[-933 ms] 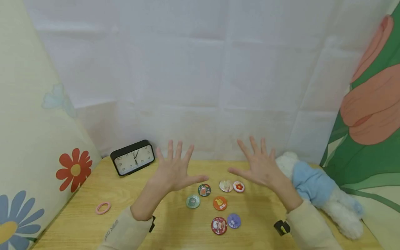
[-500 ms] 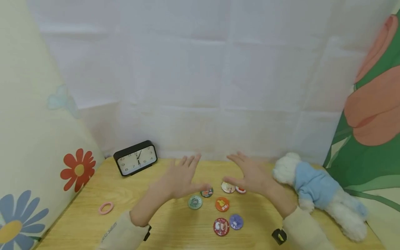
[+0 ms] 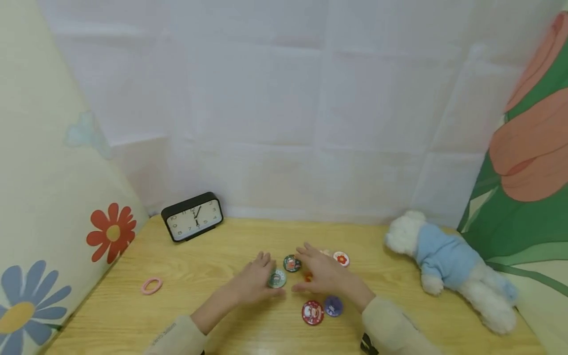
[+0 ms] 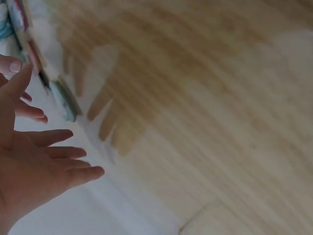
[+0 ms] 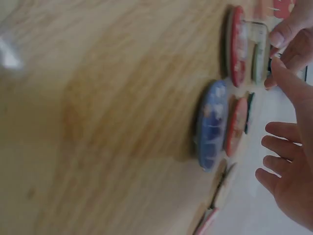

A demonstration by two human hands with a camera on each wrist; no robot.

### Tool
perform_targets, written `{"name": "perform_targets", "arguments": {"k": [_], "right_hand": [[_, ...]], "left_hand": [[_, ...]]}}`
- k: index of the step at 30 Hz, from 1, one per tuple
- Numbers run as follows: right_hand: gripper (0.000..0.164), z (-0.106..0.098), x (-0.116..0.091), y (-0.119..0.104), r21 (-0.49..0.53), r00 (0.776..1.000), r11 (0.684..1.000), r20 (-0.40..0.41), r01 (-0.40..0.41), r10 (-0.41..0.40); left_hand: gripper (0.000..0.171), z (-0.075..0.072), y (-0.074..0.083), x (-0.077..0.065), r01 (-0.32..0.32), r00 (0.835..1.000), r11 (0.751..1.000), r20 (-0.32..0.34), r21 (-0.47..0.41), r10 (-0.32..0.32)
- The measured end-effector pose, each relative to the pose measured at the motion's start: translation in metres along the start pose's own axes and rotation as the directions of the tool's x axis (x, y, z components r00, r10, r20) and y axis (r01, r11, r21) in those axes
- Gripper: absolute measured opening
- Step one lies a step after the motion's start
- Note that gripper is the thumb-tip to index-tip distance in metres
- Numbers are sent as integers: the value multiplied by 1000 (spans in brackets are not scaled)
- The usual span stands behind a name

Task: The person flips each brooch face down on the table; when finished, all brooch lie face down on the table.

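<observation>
Several round pin badges lie on the wooden table. My left hand (image 3: 255, 280), fingers extended, is just left of the light green badge (image 3: 277, 278). Over the orange badge (image 3: 309, 277) is my right hand (image 3: 323, 270), hiding most of it; its fingertips reach near the dark green badge (image 3: 292, 263). A red badge (image 3: 312, 312) and a purple badge (image 3: 334, 306) sit nearer me. Behind the right hand are a white badge with a red flower (image 3: 341, 259) and a partly hidden cream one. Both wrist views show spread fingers with nothing held, the left hand (image 4: 39, 166) casting a shadow.
A black alarm clock (image 3: 193, 217) stands at the back left of the table (image 3: 239, 335). A pink ring (image 3: 152, 286) lies at the left. On the right is a white plush toy in a blue top (image 3: 448, 261). White cloth (image 3: 266, 108) hangs behind.
Both hands have come down and nearer me, from raised with fingers spread to low among the badges. They have also drawn closer together, the right hand shifting left over the orange badge.
</observation>
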State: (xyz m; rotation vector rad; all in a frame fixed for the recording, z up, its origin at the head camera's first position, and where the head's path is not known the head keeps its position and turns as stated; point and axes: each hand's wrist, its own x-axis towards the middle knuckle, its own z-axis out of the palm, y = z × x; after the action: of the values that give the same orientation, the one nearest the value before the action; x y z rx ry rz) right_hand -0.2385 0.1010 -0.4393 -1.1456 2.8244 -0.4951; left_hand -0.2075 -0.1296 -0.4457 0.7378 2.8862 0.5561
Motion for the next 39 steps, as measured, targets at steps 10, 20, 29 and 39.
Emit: {"name": "perform_targets", "arguments": {"k": [10, 20, 29, 39], "right_hand": [[75, 16, 3, 0, -117, 998, 991, 22, 68, -65], [55, 20, 11, -7, -195, 985, 966, -4, 167, -171], [55, 22, 20, -12, -226, 986, 960, 6, 166, -169], [56, 29, 24, -19, -332, 976, 922, -19, 197, -215]], "left_hand": [[76, 16, -5, 4, -51, 998, 998, -36, 31, 52], [62, 20, -8, 4, -100, 984, 995, -144, 30, 103], [59, 13, -15, -4, -126, 974, 992, -187, 10, 125], [49, 15, -17, -4, -183, 971, 980, -144, 80, 193]]}}
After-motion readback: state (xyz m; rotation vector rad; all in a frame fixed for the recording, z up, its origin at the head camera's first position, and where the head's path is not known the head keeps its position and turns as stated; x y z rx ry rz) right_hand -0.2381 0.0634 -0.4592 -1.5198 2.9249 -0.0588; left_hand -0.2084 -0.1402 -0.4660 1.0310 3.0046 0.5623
